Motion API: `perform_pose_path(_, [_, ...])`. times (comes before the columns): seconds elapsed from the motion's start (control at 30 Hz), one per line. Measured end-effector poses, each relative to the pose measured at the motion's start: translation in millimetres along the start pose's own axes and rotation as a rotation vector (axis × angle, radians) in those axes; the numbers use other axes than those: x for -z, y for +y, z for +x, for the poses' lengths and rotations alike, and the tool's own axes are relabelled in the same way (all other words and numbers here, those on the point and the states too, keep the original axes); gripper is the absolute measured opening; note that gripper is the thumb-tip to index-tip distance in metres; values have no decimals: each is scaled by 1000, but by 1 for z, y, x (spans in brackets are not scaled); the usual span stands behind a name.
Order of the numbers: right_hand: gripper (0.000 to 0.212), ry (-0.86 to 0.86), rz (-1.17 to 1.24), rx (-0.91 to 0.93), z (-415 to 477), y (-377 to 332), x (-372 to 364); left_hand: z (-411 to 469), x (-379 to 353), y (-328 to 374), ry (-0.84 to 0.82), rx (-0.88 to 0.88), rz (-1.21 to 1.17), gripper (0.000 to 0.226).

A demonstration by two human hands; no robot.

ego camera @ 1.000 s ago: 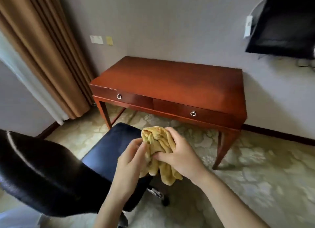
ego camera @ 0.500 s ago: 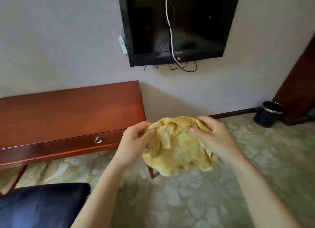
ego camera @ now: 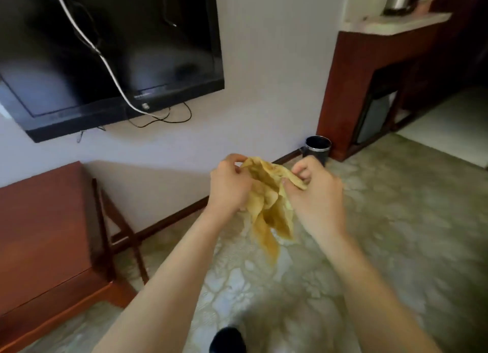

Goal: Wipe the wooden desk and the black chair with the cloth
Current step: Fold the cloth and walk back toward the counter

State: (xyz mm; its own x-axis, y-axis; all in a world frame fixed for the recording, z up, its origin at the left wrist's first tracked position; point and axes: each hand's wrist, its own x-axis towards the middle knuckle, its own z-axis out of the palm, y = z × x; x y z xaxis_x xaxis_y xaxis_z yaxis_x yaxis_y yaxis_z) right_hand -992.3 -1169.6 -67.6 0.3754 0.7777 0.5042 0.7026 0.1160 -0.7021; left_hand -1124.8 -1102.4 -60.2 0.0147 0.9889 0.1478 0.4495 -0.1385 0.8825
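Observation:
A yellow cloth [ego camera: 266, 202] hangs crumpled between my two hands in mid-air, above the patterned floor. My left hand [ego camera: 229, 186] pinches its upper left edge. My right hand [ego camera: 315, 191] pinches its upper right edge with curled fingers. The cloth's lower folds dangle toward the floor. The red-brown wooden desk [ego camera: 39, 234] fills the lower left, well to the left of both hands and not touched by the cloth. The black chair is out of view.
A black TV [ego camera: 111, 51] with dangling cables hangs on the white wall above the desk. A dark bin [ego camera: 317, 148] stands at the wall's base beside a red-brown cabinet [ego camera: 351, 88]. A dark shoe tip [ego camera: 228, 339] shows at the bottom edge.
My view has swung right: the chair has left the frame and the desk has slid to the left edge. My hands have pulled the bunched cloth apart, so it now hangs looser.

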Motion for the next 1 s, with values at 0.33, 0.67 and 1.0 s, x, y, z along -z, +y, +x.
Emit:
perform_pose_path(0.33, [17, -221, 439, -340, 151, 79, -25, 166, -129, 45, -544, 13, -292, 33])
perform_pose_path(0.67, [12, 243, 605, -458, 272, 192, 4, 323, -218, 88, -1070, -180, -361, 58])
perform_pose_path(1.0, [37, -168, 920, -543, 384, 368, 21, 452, -420, 120, -1017, -75, -356, 36])
